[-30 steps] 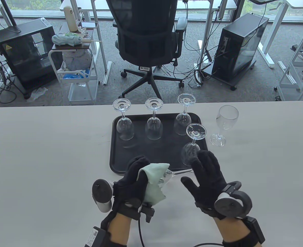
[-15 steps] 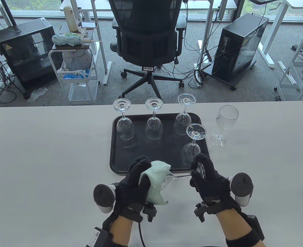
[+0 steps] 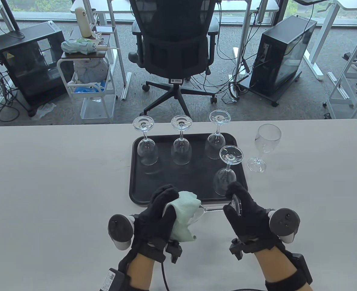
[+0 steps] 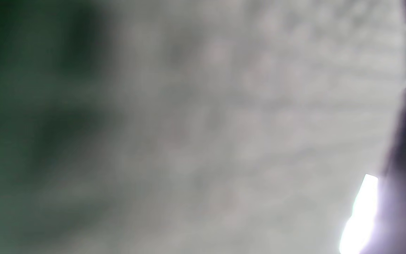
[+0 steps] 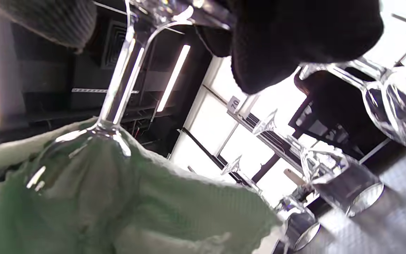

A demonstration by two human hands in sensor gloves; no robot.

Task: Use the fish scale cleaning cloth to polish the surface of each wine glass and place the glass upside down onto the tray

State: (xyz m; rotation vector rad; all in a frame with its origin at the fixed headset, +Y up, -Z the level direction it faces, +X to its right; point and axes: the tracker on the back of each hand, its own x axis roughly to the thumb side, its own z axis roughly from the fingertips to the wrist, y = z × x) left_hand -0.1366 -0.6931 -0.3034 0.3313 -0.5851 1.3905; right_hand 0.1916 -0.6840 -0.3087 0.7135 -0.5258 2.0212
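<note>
The wine glass (image 3: 210, 208) being polished lies on its side in the air just in front of the tray's (image 3: 136, 182) near edge, bowl to the left, foot to the right; the pale green cloth (image 3: 183, 216) is bunched over the bowl, and the left hand (image 3: 158, 216) has its fingers curled round cloth and bowl together; the right hand (image 3: 245, 216) pinches the foot, fingers closed on its rim; the left wrist view shows only blurred cloth. On the tray four inverted glasses (image 3: 181, 151) stand rim-down, three along its far side and one near its right edge, just beyond the right hand; one upright glass (image 3: 264, 145) waits on the counter (image 3: 45, 182) to the right of the tray. The risk, as I see it, is the thin stem; twisting bowl against foot could snap it, and a slip of the right hand might knock the nearest inverted glass over.
</note>
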